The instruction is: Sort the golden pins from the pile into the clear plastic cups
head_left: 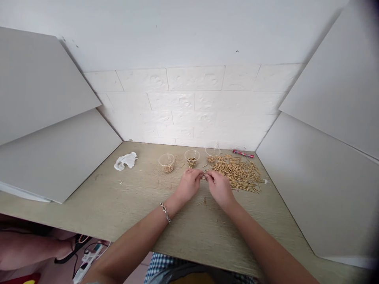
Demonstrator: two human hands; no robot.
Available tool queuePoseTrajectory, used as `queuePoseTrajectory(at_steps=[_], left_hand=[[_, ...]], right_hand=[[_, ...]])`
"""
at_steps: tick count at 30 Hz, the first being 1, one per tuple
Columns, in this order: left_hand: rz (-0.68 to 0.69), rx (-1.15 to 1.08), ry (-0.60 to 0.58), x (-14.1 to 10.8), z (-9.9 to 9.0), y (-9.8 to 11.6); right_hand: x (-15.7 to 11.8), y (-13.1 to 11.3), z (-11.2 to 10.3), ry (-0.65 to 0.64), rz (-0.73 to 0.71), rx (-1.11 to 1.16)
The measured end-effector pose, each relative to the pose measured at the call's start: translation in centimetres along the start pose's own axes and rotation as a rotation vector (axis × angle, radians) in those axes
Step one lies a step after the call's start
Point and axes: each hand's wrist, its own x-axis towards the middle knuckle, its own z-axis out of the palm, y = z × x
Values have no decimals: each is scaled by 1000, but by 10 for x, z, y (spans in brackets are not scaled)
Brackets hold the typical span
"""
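My left hand (pixel 190 184) and my right hand (pixel 220 187) meet over the middle of the table, both with fingers pinched together. Between the fingertips is something small that I cannot make out. Just beyond my left hand stands a clear plastic cup (pixel 192 157) with small dark and gold pieces in it. To its left is another clear cup (pixel 166 162) with small gold pieces, and to its right a third cup (pixel 212 153) with similar pieces. A spread pile of thin gold-coloured rods (pixel 239 173) lies beside my right hand. A few loose rods (pixel 204 202) lie nearer to me.
A crumpled white tissue (pixel 126 161) lies at the left of the table (pixel 142 225). A red tube (pixel 243 154) rests behind the pile. Grey panels (pixel 68 154) flank both sides, with a white wall behind. At lower left, a person's leg (pixel 32 250) and a power strip (pixel 89 264) show.
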Motion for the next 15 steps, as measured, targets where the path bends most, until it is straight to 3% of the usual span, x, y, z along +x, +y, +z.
queuePoseTrajectory(at_steps=[7, 10, 15], left_hand=[[-135, -136, 30, 3, -10, 2], [-232, -340, 48, 5, -13, 1], [-354, -740, -32, 7, -8, 2]], right_hand=[[2, 1, -4, 40, -12, 27], [2, 1, -5, 14, -38, 14], [3, 3, -5, -20, -39, -4]])
